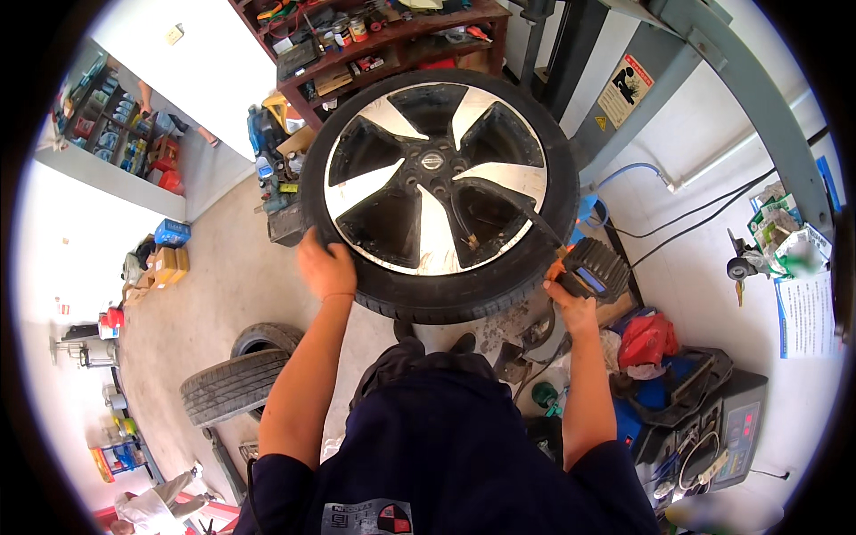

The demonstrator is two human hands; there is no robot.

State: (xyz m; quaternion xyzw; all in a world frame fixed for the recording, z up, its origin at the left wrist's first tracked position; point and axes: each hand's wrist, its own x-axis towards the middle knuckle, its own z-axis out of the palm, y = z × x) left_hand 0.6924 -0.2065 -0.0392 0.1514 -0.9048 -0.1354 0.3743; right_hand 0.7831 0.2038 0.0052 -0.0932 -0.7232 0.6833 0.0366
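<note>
A wheel with a black tire [446, 299] and a silver-and-black five-spoke rim [437, 236] lies face up in front of me. My left hand [325, 267] rests against the tire's near left edge, fingers apart. Gripped in my right hand [571, 303] at the near right of the tire is a tire inflator gun [597, 272], black and ribbed, with orange parts and a small display. A dark hose [535, 218] runs from it over the tire to the rim between two spokes. Its far end is hard to make out there.
Two loose tires [232, 388] lie on the floor at left. A wooden shelf [401, 40] with tools and cans stands beyond the wheel. To the right are a grey metal post [615, 107], a red bag [646, 343] and a machine with a panel [744, 428]. Another person [147, 513] is at lower left.
</note>
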